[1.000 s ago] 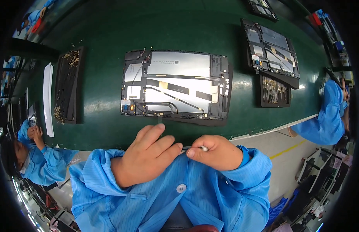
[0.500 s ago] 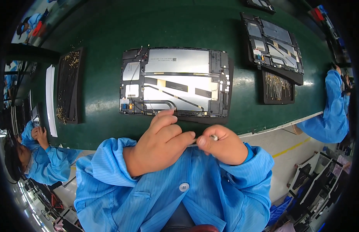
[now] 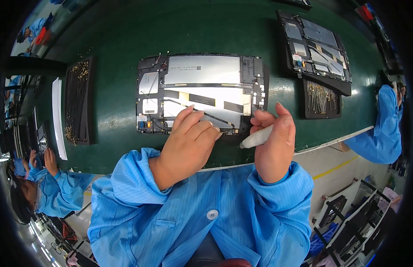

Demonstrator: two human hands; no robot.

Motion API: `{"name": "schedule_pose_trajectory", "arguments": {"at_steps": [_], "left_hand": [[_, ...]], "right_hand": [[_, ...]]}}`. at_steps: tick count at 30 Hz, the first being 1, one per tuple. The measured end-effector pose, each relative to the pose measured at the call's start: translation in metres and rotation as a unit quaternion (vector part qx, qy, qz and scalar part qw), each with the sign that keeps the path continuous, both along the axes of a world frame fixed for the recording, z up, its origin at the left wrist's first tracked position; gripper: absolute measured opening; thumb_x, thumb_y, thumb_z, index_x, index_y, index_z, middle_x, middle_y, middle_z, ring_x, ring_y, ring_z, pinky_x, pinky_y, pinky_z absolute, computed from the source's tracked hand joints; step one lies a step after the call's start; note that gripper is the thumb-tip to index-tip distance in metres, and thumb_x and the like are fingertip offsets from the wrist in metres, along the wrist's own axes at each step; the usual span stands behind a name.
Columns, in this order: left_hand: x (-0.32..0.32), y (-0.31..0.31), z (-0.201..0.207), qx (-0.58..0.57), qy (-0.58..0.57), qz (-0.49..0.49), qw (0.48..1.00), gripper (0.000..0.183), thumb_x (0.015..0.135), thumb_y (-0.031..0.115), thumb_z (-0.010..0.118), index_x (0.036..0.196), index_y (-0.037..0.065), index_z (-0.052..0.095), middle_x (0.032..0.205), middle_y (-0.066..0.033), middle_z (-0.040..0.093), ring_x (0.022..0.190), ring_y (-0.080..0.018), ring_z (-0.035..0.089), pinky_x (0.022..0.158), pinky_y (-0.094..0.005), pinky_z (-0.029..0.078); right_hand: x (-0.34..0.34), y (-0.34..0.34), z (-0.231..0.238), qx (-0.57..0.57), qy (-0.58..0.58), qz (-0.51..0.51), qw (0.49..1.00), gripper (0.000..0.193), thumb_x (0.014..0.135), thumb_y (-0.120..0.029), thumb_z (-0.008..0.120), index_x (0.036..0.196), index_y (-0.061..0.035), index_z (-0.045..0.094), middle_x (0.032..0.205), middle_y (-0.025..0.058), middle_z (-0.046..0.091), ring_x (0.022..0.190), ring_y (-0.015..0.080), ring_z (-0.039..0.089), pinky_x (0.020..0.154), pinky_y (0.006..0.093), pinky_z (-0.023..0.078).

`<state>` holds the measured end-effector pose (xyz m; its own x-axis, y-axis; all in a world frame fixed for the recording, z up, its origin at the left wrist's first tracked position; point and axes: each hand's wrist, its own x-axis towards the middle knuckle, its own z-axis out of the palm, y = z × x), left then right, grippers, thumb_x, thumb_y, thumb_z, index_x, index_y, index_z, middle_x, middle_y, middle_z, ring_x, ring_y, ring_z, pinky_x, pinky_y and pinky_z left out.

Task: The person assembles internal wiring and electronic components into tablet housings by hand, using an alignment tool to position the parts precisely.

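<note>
An opened tablet-like device (image 3: 202, 69), with silver panels, dark strips and a black frame, lies in front of me. Over its lower edge, my left hand (image 3: 186, 138) is closed with curled fingers. A thin cable (image 3: 164, 99) runs from the device's left side to those fingertips; the thumb is mostly hidden. Right of it, near the device's lower right corner, my right hand (image 3: 277, 147) has its thumb upward and upper fingers partly extended. From its palm a white tapered piece with a dark tip (image 3: 258, 137) points left and down, apparently held by the lower fingers.
A similar device (image 3: 320, 33) rests at the right on black trays; one black tray (image 3: 322, 112) holds many thin cables. At the left stand a black tray with gold-tipped cables (image 3: 79, 107) and a white strip (image 3: 58, 115). Co-workers in blue sit at both sides of the green table (image 3: 113, 111).
My hands have moved apart. The right hand rose to the right and loosened, showing more of the white piece. The left hand moved slightly up, over the device's lower edge.
</note>
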<state>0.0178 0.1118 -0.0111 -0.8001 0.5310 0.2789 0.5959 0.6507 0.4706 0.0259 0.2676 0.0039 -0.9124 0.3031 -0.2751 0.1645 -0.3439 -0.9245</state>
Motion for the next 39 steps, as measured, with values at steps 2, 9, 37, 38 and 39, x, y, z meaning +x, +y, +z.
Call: {"name": "schedule_pose_trajectory", "arguments": {"at_steps": [2, 9, 37, 38, 39], "left_hand": [[-0.001, 0.000, -0.002, -0.003, -0.002, 0.000, 1.000, 0.024, 0.059, 0.001, 0.062, 0.081, 0.004, 0.053, 0.083, -0.0088, 0.050, 0.088, -0.0277, 0.045, 0.085, -0.0433, 0.033], [0.000, 0.001, -0.001, 0.010, -0.004, 0.006, 1.000, 0.023, 0.060, 0.000, 0.061, 0.081, 0.003, 0.052, 0.083, -0.0088, 0.050, 0.088, -0.0279, 0.046, 0.085, -0.0438, 0.033], [-0.006, 0.004, -0.003, 0.007, -0.037, -0.007, 0.999, 0.018, 0.061, 0.002, 0.060, 0.077, 0.005, 0.053, 0.078, -0.0069, 0.053, 0.087, -0.0250, 0.049, 0.086, -0.0393, 0.031], [-0.006, 0.004, -0.002, 0.007, -0.037, -0.007, 0.999, 0.018, 0.061, 0.002, 0.060, 0.077, 0.005, 0.053, 0.078, -0.0069, 0.053, 0.087, -0.0250, 0.049, 0.086, -0.0393, 0.031], [-0.006, 0.004, -0.003, 0.005, -0.039, -0.008, 0.999, 0.018, 0.061, 0.002, 0.060, 0.077, 0.005, 0.053, 0.078, -0.0068, 0.054, 0.088, -0.0248, 0.049, 0.087, -0.0392, 0.031]], "right_hand": [[0.000, -0.004, -0.008, 0.065, 0.057, -0.022, 0.996, 0.037, 0.086, -0.029, 0.035, 0.107, 0.0007, 0.036, 0.090, 0.0132, 0.055, 0.071, 0.0129, 0.048, 0.068, 0.0269, 0.040], [0.004, -0.008, -0.021, 0.117, 0.114, 0.003, 0.987, 0.033, 0.087, -0.027, 0.033, 0.106, -0.0003, 0.034, 0.092, 0.0144, 0.054, 0.075, 0.0141, 0.048, 0.071, 0.0279, 0.040], [-0.008, -0.006, -0.027, 0.256, 0.169, 0.053, 0.950, 0.023, 0.085, -0.022, 0.039, 0.097, -0.0013, 0.038, 0.076, 0.0100, 0.056, 0.069, 0.0124, 0.051, 0.063, 0.0248, 0.041], [-0.008, -0.006, -0.027, 0.257, 0.171, 0.059, 0.949, 0.024, 0.085, -0.022, 0.039, 0.097, -0.0015, 0.037, 0.075, 0.0098, 0.056, 0.069, 0.0124, 0.051, 0.063, 0.0249, 0.041], [-0.008, -0.006, -0.027, 0.257, 0.171, 0.058, 0.949, 0.024, 0.085, -0.022, 0.039, 0.097, -0.0015, 0.037, 0.075, 0.0098, 0.056, 0.069, 0.0124, 0.051, 0.063, 0.0249, 0.041]]}}
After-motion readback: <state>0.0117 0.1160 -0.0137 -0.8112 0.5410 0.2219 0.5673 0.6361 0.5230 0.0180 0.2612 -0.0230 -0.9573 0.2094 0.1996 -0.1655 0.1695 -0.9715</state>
